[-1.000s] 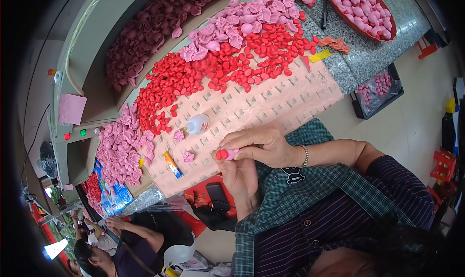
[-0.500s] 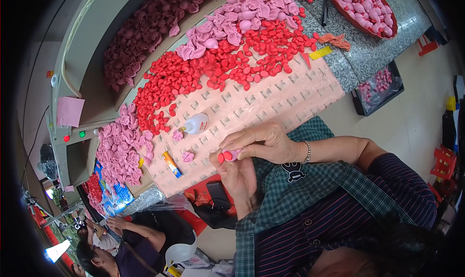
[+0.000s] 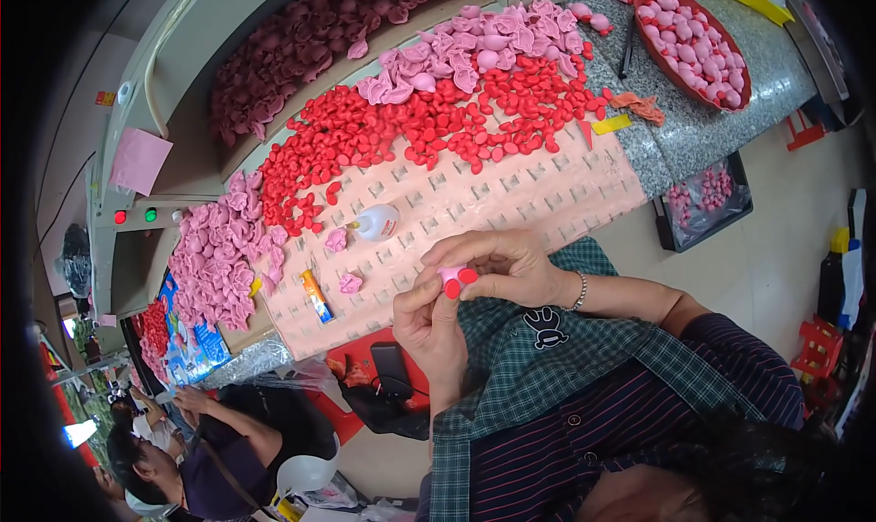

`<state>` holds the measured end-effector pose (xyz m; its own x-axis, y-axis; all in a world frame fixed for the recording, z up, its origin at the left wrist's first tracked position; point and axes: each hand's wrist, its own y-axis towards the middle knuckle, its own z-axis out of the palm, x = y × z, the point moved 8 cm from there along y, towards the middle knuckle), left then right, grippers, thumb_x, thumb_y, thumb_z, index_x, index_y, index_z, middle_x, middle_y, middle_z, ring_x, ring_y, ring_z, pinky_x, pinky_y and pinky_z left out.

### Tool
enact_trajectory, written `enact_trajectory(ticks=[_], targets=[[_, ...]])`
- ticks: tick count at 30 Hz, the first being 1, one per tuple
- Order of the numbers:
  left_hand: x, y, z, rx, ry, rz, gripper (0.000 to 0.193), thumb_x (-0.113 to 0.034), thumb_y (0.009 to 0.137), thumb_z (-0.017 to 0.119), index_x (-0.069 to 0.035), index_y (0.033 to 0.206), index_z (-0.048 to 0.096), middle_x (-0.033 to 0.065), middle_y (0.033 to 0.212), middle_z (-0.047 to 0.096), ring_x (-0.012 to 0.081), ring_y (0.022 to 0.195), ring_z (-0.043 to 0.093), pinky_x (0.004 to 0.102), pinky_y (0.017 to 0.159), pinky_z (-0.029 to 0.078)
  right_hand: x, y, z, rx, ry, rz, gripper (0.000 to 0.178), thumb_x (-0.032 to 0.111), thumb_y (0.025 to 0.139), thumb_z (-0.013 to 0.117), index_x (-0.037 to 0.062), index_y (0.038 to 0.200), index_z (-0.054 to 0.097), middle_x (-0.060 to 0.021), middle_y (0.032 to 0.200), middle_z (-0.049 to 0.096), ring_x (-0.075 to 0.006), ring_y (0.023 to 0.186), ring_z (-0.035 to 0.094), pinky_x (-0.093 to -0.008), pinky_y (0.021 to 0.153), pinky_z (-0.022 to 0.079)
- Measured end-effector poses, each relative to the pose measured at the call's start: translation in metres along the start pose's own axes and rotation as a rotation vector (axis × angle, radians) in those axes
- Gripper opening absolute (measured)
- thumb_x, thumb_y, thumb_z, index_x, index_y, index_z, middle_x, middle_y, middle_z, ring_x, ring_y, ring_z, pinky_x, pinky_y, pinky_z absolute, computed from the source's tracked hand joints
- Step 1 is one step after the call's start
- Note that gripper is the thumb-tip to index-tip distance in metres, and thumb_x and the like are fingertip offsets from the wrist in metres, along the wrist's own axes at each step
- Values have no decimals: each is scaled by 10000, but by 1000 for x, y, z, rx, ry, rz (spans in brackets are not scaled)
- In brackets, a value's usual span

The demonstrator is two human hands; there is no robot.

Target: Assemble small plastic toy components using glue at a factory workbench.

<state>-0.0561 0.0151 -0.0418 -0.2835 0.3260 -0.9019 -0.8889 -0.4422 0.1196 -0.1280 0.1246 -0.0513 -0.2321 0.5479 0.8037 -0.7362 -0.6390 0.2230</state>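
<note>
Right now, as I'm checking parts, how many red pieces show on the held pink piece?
2 on the pink piece: the lower-left red piece, by the left hand, and the upper-right red piece, nearer the right hand. The hands may hide others.

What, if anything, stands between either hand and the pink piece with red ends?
Nothing visible: the fingertips of the left hand and right hand both reach the pink piece directly, holding it between them.

pink and red piece (image 3: pixel 456 280), green plaid apron (image 3: pixel 497 358); dark striped shirt (image 3: pixel 520 463)
</note>
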Motion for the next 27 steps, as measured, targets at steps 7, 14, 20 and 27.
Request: enact_trajectory(ticks=[7,14,20,27], targets=[[-15,4,6,-62,299,-41,277,80,858,686,19,1114,598,239,1228,628,228,1127,615,322,962,498,4,3,-4,-5,-4,-16,295,-43,902,633,-13,1195,607,-225,1319,556,-261,1215,576,-363,991,508],[-13,3,0,-74,345,-31,239,104,834,697,30,1055,644,232,1195,649,212,1001,661,306,856,547,6,3,-4,25,-82,-80,268,-26,947,576,-10,1213,605,-176,1314,562,-208,1133,616,-315,899,573],[-14,8,9,-29,194,-3,224,125,852,665,21,1050,640,230,1183,649,171,834,662,266,696,559,1,2,-2,-8,30,-3,259,9,966,569,-10,1223,599,-183,1285,590,-160,924,663,-266,751,582],[-9,11,13,3,92,-32,177,108,881,642,25,1035,615,173,1190,598,166,845,643,266,713,550,-2,-1,-6,-49,-35,-40,250,-3,961,572,-17,1208,612,-183,1268,603,-147,880,659,-260,717,577]])
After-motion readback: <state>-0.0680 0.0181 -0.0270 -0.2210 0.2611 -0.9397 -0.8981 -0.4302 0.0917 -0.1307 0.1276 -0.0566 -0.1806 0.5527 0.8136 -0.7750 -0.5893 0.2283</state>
